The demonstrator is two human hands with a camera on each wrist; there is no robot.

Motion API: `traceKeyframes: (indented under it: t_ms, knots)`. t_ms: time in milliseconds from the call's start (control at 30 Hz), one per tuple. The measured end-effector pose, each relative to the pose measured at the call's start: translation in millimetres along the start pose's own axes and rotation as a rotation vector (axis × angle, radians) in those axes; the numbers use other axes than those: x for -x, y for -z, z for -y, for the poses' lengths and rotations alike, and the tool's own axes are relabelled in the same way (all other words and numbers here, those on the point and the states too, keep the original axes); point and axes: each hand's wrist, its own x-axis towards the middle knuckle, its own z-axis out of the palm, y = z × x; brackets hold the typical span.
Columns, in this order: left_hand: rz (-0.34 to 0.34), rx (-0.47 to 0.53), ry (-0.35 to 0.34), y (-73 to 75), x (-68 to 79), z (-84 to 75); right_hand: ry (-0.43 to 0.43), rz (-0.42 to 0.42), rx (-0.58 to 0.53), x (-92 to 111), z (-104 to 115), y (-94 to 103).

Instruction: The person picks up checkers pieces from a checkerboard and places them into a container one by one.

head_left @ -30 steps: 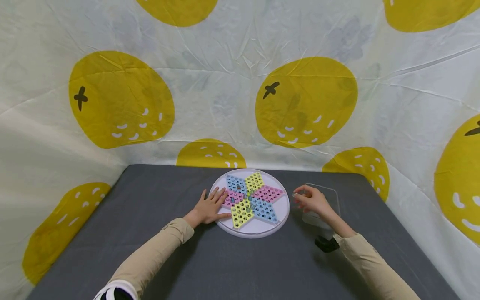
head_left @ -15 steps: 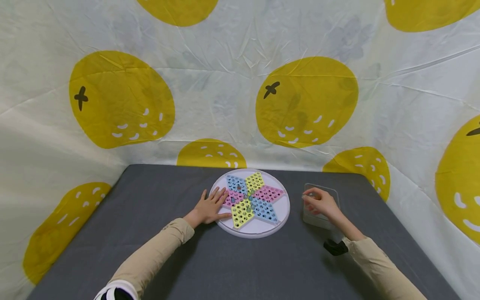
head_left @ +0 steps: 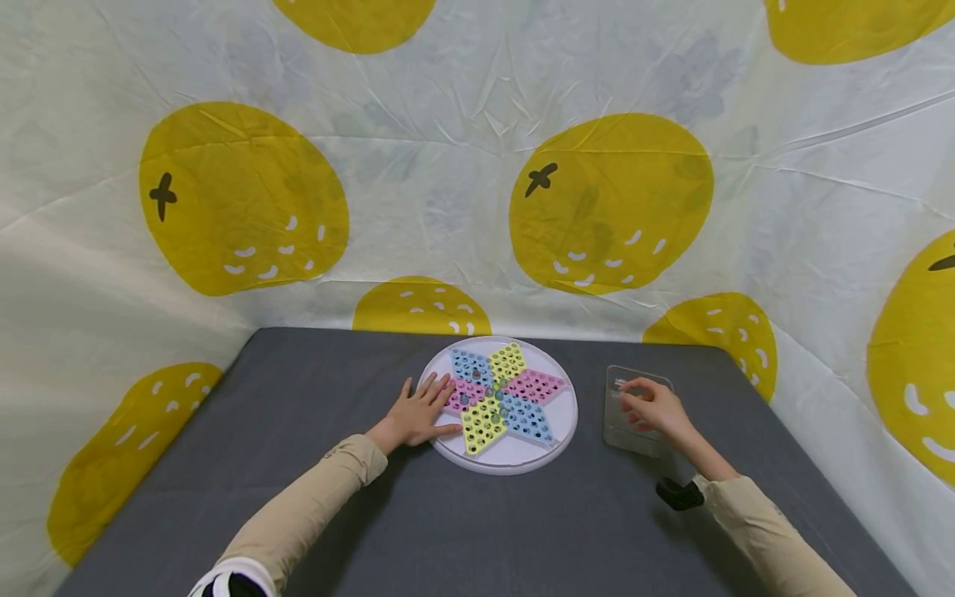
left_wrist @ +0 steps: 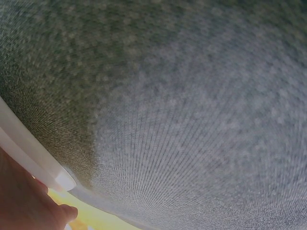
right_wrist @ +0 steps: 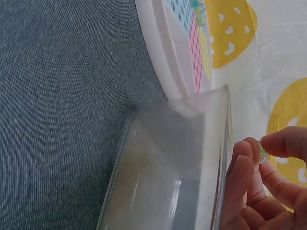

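Your game board (head_left: 516, 453), a white disc with a six-pointed star of pink, blue and yellow perforated sections, is the landmark here. Your left hand (head_left: 414, 414) rests on its left edge with the fingers spread wide, the fingertips over the pink section on that side. To the right of the board, apart from it, sits your clear box (head_left: 627, 439), and your right hand (head_left: 656, 408) is above that box, thumb and finger pinching a small clear, greenish marble (right_wrist: 262, 154). Other marbles (head_left: 498, 388) are gathered around the board's centre, with a brownish one in its far-left blue section. Under the board spreads your dark tablecloth (head_left: 462, 531), and beyond its far side hangs a pale curtain (head_left: 433, 191) printed with large yellow fruits.
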Motion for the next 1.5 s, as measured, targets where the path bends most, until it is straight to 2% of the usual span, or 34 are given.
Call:
traceKeyframes:
  t_ms: [733,967,1200,1500]
  knots:
    - [0.009,-0.016,0.003,0.0,-0.1,-1.8,-0.055,-0.016,0.001,-0.7,-18.2,5.5]
    - [0.001,-0.015,0.002,0.3,0.7,-1.6,-0.001,0.001,-0.038,-0.2,-20.5,9.3]
    - [0.001,-0.008,0.004,0.5,1.1,-1.1,-0.053,-0.014,-0.009,0.6,-11.5,5.4]
    - [-0.002,-0.008,0.005,0.7,0.9,-0.8,-0.039,0.002,-0.005,-0.7,3.2,-0.4]
